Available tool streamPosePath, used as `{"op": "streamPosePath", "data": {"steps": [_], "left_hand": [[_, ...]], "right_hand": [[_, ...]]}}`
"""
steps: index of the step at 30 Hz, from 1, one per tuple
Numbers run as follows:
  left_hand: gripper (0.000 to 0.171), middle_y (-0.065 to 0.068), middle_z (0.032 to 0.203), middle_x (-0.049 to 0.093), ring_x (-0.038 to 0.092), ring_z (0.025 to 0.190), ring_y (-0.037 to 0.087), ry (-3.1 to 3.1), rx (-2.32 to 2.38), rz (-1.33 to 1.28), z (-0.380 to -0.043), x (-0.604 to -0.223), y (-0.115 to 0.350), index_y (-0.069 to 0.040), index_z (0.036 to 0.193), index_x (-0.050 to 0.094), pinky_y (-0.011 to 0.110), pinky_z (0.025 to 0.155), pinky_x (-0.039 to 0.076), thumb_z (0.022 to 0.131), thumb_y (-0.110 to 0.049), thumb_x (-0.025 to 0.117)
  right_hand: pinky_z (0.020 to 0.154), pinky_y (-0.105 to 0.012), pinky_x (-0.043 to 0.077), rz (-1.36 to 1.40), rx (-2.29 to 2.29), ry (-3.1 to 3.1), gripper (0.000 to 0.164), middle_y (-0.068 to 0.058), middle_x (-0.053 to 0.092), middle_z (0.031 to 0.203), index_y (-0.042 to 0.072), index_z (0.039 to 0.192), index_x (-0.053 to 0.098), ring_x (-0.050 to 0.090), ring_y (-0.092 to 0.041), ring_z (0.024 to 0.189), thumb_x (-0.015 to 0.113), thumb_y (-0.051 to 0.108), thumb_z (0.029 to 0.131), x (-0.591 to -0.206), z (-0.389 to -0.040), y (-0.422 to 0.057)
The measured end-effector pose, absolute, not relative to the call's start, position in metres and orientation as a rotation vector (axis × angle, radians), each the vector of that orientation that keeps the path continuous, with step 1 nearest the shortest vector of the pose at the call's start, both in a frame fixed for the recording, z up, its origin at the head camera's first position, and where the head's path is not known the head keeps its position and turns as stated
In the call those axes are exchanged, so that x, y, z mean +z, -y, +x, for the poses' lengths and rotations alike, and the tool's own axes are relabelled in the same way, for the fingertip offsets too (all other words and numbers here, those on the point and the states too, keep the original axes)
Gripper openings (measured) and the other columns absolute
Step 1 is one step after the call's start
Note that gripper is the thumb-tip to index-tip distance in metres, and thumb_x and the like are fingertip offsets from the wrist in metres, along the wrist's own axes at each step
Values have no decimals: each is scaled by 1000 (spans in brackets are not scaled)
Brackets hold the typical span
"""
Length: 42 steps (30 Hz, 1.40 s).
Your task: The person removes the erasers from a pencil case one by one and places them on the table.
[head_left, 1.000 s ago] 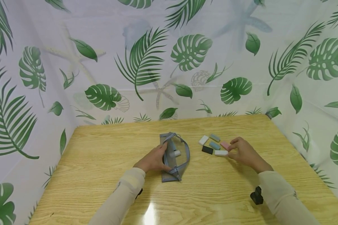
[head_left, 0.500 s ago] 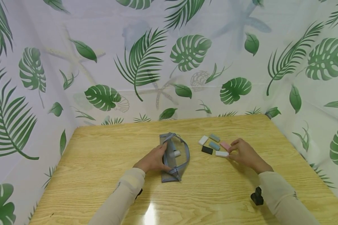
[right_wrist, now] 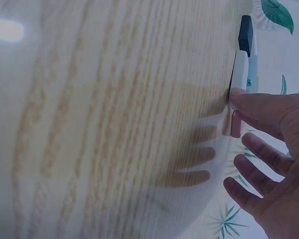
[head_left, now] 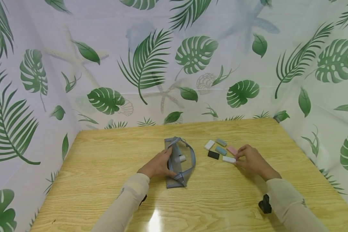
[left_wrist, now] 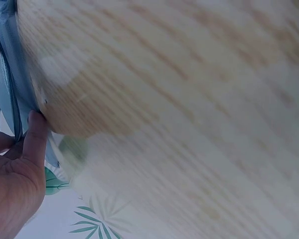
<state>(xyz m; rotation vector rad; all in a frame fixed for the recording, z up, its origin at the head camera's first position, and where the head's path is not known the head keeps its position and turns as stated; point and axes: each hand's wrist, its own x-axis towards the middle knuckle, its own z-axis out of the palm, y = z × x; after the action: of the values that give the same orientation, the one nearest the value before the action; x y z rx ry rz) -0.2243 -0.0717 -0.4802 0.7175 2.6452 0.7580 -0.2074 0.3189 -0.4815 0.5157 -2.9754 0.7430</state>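
My left hand grips the near-left side of a grey-blue mesh zip pouch whose mouth gapes; in the left wrist view, fingertips pinch its blue fabric. A small white piece shows inside. On the right, the thumb and forefinger of my right hand pinch the right end of a white eraser low over the table. The right wrist view has the thumb on the end of this white eraser, with the other fingers spread apart. Close behind lies a pink eraser.
Beside the held one lie a black eraser, a blue eraser, a grey-blue eraser and another white eraser. All sit on a wood-grain table. A leaf-patterned cloth hangs behind and at both sides.
The white eraser at my right fingertips has shifted slightly right and nearer to me. My left hand and the pouch have stayed in place.
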Motion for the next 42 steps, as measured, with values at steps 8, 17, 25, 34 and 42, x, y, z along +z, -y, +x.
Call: {"op": "streamPosePath", "data": {"steps": [8,17,25,34,42], "left_hand": [[114,26,159,30,38,143,40,-2647,770,717,-224,-480,71,5,160,16,47,112,39,80,-32,89],[113,26,160,29,37,143,40,-2636,780,713,-224,-480,71,4,160,16,48,113,38,81,-31,88],[113,25,160,29,37,143,40,-2635,779,715,-224,-482,70,4,160,16,48,113,38,81,-32,88],[113,24,160,28,36,143,40,-2628,787,701,-223,-481,71,2,161,16,48,113,38,81,-33,88],[112,25,160,29,38,142,40,-2640,773,703,-222,-479,72,3,160,16,47,112,39,81,-32,88]], "right_hand": [[89,-61,49,534,723,2954,13,-24,66,106,-4,88,79,58,-44,105,84,6,81,-482,-208,-319],[87,-61,49,524,726,2956,15,-24,64,105,-4,88,79,57,-44,103,85,7,81,-482,-206,-320],[89,-60,49,509,739,2962,13,-23,65,105,-4,89,80,57,-43,105,84,6,82,-485,-207,-322],[90,-61,48,531,717,2941,15,-21,68,101,-4,89,79,56,-46,109,85,7,81,-486,-208,-321],[92,-64,47,505,747,2957,18,-31,61,114,-3,94,78,54,-50,112,83,10,84,-481,-207,-320]]}}
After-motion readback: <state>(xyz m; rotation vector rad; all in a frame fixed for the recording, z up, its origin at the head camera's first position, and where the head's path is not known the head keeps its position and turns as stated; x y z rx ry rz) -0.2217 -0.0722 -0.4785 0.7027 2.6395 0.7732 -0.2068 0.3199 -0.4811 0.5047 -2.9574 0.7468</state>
